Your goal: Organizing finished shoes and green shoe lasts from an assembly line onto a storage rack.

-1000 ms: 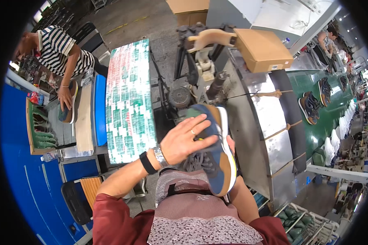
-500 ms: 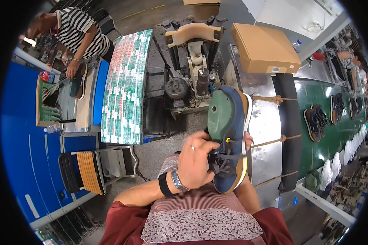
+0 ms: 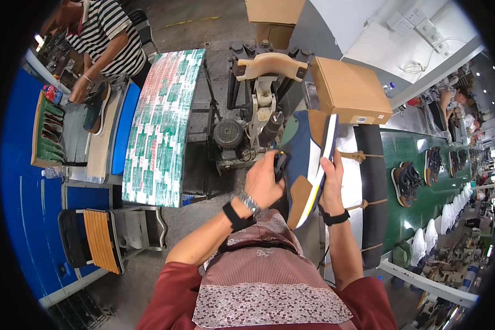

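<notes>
Left hand (image 3: 265, 181) grips the navy sneaker's (image 3: 305, 159) upper; right hand (image 3: 331, 181) clasps its sole, below the pressing machine (image 3: 264, 104). Probably light, with a soft upper and stiff sole.

One navy shoe (image 3: 305, 159) in hand, one cardboard box (image 3: 349, 91), one press machine (image 3: 264, 104), two chairs (image 3: 96, 239)

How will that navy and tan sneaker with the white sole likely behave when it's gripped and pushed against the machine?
The navy and tan sneaker with the white sole probably keeps its shape: it looks straight while held tilted between the left hand and right hand. It seems fairly light, since the fingers alone carry it. Its thick sole edge likely gives a firm, non-slippery hold.
</notes>
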A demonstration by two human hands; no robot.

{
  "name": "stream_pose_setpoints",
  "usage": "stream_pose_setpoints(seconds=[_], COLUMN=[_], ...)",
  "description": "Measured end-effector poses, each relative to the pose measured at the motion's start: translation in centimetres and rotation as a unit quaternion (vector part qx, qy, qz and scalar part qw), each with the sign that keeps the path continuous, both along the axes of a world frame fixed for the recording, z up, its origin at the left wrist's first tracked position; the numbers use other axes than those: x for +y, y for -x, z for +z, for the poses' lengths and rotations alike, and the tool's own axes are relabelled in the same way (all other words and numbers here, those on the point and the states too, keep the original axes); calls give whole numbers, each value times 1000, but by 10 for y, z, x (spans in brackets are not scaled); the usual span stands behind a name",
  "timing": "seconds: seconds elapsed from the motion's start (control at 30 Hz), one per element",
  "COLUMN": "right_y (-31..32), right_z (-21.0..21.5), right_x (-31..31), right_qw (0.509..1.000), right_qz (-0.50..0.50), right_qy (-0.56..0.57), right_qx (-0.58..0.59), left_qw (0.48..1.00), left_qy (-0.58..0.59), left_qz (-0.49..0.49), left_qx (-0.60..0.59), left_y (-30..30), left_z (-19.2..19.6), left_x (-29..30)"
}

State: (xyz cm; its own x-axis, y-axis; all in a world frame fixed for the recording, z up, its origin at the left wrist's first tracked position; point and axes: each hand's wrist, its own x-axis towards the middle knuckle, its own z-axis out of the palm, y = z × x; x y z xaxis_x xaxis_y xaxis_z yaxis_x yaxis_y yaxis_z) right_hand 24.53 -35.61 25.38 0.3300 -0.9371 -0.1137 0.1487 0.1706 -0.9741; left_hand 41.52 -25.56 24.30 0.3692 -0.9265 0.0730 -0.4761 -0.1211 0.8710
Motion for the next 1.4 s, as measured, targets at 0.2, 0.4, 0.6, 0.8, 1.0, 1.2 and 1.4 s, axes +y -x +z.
stream_pose_setpoints(seconds=[0.2, 0.4, 0.6, 0.8, 1.0, 1.2, 1.4], right_y=[-49, -72, -92, -68, -71, -69, -63], right_z=[15, 39, 54, 38, 33, 36, 39], right_x=[-62, -62, -60, -39, -22, -12, -1], right_qw=[950, 821, 818, 828, 847, 842, 858], right_qz=[-32, -41, 20, -31, -44, -49, -84], right_qy=[197, 322, 328, 362, 328, 338, 336], right_qx=[239, 470, 471, 427, 416, 417, 380], left_qw=[999, 988, 957, 889, 706, 682, 669], left_qy=[38, -95, 111, -21, -18, 36, -6], left_qz=[-33, -49, -94, -53, -97, -31, -53], left_qx=[3, 115, 251, 454, 701, 730, 742], left_y=[-28, -24, -25, -39, -41, 0, 5], left_z=[-39, -56, -100, -137, -120, -75, -91], left_x=[-65, -73, -87, -63, -36, -48, -44])
